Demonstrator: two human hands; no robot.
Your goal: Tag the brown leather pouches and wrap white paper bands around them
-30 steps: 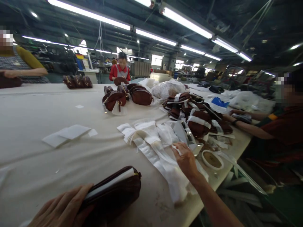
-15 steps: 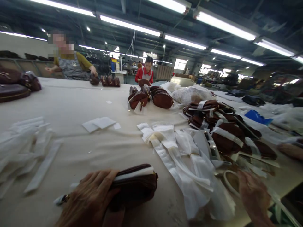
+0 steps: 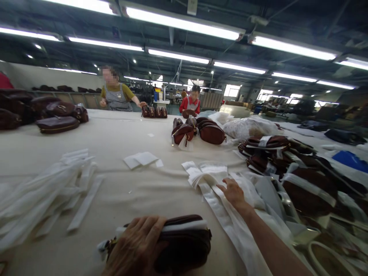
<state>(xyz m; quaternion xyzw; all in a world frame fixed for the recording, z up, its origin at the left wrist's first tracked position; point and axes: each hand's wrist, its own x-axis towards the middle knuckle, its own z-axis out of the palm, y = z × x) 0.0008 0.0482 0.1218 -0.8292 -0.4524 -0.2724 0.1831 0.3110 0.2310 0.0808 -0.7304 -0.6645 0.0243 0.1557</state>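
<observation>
A dark brown zip pouch [image 3: 184, 245] lies at the front of the table, a white strip along its top. My left hand [image 3: 138, 241] is wrapped round its left end, near a wrapped metal fitting. My right hand [image 3: 232, 191] reaches over the long white paper strips [image 3: 212, 195], fingers apart, with nothing visible in them. Whether its fingertips touch the strips I cannot tell.
White strips [image 3: 54, 191] are heaped on the left, with white squares [image 3: 143, 158] farther back. Finished-looking brown pouches [image 3: 212, 132] stand mid-table; wrapped ones [image 3: 307, 188] pile up on the right. Two people stand across the table [image 3: 115, 134].
My right hand has moved from the cream ring on the right to the white strips. The view has shifted, and the far person's hand has reached the small pouch row. My left hand still holds the pouch.
</observation>
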